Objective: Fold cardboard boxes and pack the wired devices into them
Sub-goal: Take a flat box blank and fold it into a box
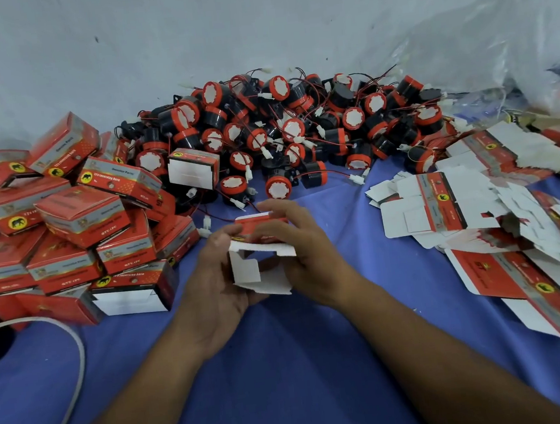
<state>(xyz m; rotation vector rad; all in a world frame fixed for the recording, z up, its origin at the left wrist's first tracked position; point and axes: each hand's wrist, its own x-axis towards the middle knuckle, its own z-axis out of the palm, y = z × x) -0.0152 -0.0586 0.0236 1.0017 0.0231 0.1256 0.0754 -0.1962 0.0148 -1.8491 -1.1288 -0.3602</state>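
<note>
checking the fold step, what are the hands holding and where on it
Both hands hold one half-folded box: the left hand grips its left side, the right hand its right side and red top.

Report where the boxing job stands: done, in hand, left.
Done: a pile of folded boxes lies at the left; whether they are filled cannot be seen. In hand: the left hand and right hand hold a half-folded box with flaps open. Left: a large heap of wired devices behind, and flat box blanks at the right.
</note>
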